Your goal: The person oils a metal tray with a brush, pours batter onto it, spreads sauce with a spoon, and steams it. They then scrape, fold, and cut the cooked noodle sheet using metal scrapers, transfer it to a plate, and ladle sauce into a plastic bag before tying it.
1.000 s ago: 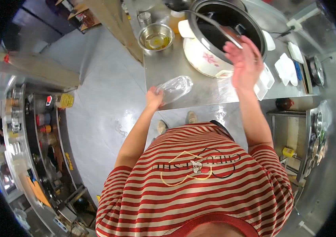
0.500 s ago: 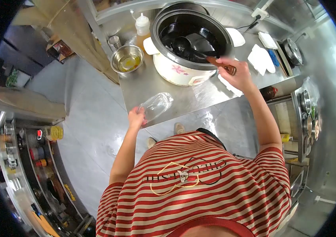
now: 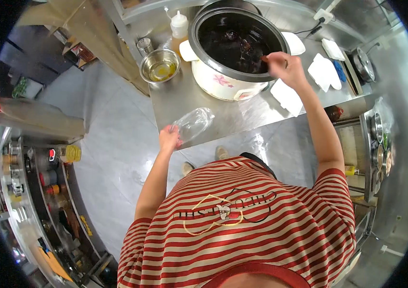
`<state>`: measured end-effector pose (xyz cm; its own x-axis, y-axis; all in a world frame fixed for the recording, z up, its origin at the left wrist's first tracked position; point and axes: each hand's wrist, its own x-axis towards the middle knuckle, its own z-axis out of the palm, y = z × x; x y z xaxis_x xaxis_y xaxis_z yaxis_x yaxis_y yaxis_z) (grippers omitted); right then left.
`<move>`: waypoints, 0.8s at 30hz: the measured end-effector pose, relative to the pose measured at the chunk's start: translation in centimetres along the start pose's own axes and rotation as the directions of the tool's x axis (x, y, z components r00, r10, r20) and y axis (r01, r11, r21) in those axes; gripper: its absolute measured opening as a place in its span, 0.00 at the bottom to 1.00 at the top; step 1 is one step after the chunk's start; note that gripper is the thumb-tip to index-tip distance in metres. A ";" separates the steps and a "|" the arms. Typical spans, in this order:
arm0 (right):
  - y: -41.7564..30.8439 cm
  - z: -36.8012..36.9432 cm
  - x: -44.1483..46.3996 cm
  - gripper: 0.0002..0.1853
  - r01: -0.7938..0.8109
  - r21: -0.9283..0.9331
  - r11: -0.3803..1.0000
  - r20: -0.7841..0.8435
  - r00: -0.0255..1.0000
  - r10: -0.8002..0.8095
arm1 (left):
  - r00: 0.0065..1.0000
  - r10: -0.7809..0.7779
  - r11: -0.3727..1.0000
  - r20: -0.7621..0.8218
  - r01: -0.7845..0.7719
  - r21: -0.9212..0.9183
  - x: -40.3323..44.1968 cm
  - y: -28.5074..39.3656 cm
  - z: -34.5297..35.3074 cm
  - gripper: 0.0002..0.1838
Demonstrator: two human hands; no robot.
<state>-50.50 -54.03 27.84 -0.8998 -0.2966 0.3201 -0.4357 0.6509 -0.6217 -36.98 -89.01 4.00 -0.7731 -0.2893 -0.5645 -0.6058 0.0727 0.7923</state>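
My left hand [image 3: 169,138] grips one end of a clear plastic bag [image 3: 195,123] at the front left edge of the steel table. My right hand [image 3: 284,67] is closed round the brown handle [image 3: 265,59] of a ladle at the right rim of a large pot. The ladle's head is hidden in dark liquid [image 3: 235,45] inside the pot. White with a pink flower on its side, the pot [image 3: 216,84] has a black inner rim. Left of it stand a metal bowl [image 3: 161,66] with yellowish liquid and a squeeze bottle [image 3: 179,28].
White foam containers [image 3: 286,97] lie right of the pot, with more white pieces [image 3: 323,72] farther right. A metal shaker [image 3: 144,45] stands behind the bowl. Shelves with jars are at the far left, and a rack with metal bowls [image 3: 376,126] is at the right.
My right hand has come down from above the pot to its right rim, and the ladle has gone down into the dark liquid. The view has shifted; my left hand still holds the bag.
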 end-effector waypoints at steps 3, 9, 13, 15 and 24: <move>0.6 -0.4 -0.5 0.11 -0.226 0.420 0.879 -0.037 0.963 0.265 | 1.000 0.008 1.000 0.008 -0.008 -0.018 0.3 -0.3 0.0 0.23; 0.3 -2.6 -3.0 0.11 -0.178 0.556 0.812 -0.180 0.928 0.327 | 1.000 0.011 1.000 -0.003 -0.011 0.019 0.9 -0.2 -0.1 0.19; 0.2 -4.4 -4.3 0.12 -0.160 0.591 0.791 -0.272 0.883 0.382 | 1.000 0.007 1.000 0.019 -0.007 -0.009 1.4 -0.4 0.2 0.18; -0.4 -4.8 -4.7 0.13 -0.165 0.644 0.747 -0.291 0.850 0.439 | 1.000 0.008 1.000 0.020 -0.008 -0.010 1.3 -0.2 0.2 0.18; -2.6 -6.0 -5.9 0.12 -0.127 0.709 0.694 -0.270 0.860 0.433 | 1.000 0.019 1.000 0.001 -0.019 0.003 2.0 -0.1 0.0 0.21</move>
<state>-43.90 -49.78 31.83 -0.9559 0.2158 0.1994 -0.2055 -0.0058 -0.9787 -38.45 -89.56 2.80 -0.7848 -0.2870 -0.5493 -0.5913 0.0812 0.8023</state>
